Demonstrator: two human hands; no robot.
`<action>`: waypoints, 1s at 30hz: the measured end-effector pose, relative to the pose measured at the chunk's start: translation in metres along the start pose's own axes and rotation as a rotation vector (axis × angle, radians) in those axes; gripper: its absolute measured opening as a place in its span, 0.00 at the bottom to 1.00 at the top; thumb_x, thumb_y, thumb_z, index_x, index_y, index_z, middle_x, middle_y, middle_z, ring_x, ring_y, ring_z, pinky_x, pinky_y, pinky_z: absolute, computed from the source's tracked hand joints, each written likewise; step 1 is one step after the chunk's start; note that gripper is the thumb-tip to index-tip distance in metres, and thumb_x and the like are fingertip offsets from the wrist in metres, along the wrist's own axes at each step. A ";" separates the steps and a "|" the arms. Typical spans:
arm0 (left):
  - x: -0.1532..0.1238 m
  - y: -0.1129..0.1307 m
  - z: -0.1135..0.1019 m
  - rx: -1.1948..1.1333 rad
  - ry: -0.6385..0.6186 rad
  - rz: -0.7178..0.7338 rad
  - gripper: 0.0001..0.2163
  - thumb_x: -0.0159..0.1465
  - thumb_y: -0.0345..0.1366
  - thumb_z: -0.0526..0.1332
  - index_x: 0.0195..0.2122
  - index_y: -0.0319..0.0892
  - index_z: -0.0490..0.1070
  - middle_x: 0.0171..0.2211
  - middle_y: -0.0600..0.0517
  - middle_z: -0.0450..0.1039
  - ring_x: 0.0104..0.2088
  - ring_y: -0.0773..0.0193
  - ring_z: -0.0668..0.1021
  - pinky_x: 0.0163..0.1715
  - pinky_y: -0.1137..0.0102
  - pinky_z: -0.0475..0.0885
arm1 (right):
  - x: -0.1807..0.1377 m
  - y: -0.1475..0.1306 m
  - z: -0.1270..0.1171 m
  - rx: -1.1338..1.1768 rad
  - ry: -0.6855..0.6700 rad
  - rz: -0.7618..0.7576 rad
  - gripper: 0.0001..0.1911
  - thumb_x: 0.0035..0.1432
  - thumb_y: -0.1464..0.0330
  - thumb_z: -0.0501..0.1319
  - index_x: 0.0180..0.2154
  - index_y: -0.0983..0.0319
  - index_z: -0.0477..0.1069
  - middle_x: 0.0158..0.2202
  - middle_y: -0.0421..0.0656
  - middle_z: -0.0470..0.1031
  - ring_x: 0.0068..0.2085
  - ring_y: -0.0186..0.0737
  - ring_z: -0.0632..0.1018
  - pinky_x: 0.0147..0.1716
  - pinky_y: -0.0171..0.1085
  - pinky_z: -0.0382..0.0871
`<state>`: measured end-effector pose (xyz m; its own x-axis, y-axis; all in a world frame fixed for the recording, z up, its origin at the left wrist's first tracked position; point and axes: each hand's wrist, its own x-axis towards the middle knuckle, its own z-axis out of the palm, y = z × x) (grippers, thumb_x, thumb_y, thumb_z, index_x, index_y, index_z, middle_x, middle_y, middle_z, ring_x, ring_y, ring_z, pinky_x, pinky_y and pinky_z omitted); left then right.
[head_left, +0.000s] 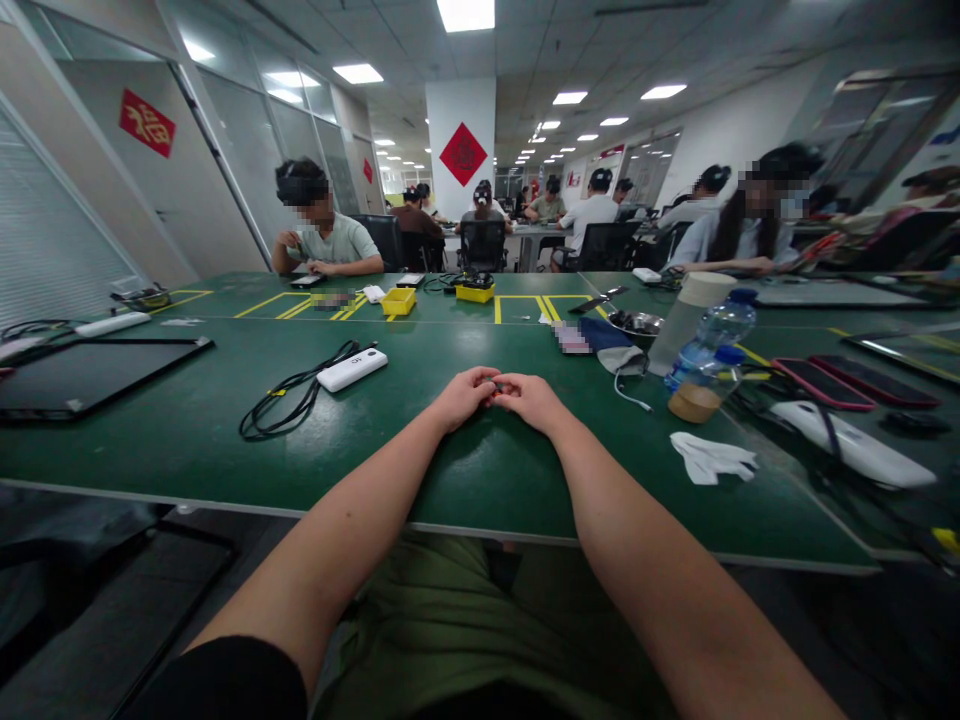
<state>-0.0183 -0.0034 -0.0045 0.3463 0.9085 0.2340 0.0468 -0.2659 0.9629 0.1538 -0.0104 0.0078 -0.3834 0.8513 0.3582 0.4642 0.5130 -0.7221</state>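
Observation:
My left hand [466,398] and my right hand [529,398] meet at the middle of the green table [480,470], fingertips close together. Both are closed, with the fingers curled inward. Between the fingertips shows a small orange-red and dark thing [496,391], mostly hidden by the fingers, so its kind cannot be made out. To the left of my left hand lies a white power bank [352,370] beside a coiled black cable [281,408].
At the right stand a clear water bottle [716,335], a jar with brown liquid [701,393] and a white tumbler [686,320]. A crumpled white tissue [712,458] lies nearer. Phones [823,384] are further right. Yellow trays [398,301] and other people sit across the table.

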 end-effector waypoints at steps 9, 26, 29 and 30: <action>-0.002 0.005 0.001 -0.005 -0.038 0.008 0.15 0.58 0.31 0.58 0.46 0.36 0.70 0.28 0.51 0.73 0.24 0.71 0.71 0.27 0.75 0.67 | 0.000 -0.001 -0.002 0.006 -0.034 0.018 0.15 0.50 0.67 0.63 0.42 0.63 0.72 0.23 0.37 0.71 0.24 0.32 0.73 0.28 0.32 0.65; -0.005 0.013 0.001 -0.305 -0.021 -0.154 0.09 0.56 0.32 0.64 0.37 0.35 0.73 0.31 0.50 0.73 0.27 0.72 0.74 0.31 0.76 0.69 | -0.001 -0.008 0.000 -0.217 0.118 -0.071 0.14 0.50 0.64 0.63 0.41 0.59 0.71 0.23 0.36 0.70 0.25 0.33 0.70 0.28 0.32 0.61; -0.005 0.014 -0.001 -0.339 -0.005 -0.211 0.06 0.56 0.29 0.63 0.35 0.35 0.71 0.29 0.50 0.72 0.25 0.73 0.74 0.30 0.75 0.70 | 0.000 -0.006 0.002 -0.167 0.109 -0.040 0.18 0.49 0.62 0.64 0.43 0.59 0.70 0.24 0.36 0.69 0.26 0.33 0.71 0.28 0.32 0.62; -0.004 0.014 -0.002 -0.379 0.014 -0.234 0.05 0.57 0.29 0.62 0.35 0.35 0.70 0.28 0.50 0.72 0.24 0.72 0.74 0.28 0.75 0.70 | 0.000 -0.006 0.002 -0.124 0.112 -0.020 0.20 0.49 0.61 0.64 0.44 0.59 0.69 0.24 0.36 0.70 0.25 0.33 0.71 0.28 0.32 0.63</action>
<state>-0.0213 -0.0104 0.0085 0.3546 0.9350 0.0032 -0.2255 0.0822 0.9708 0.1496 -0.0135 0.0106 -0.3056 0.8440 0.4407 0.5548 0.5340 -0.6380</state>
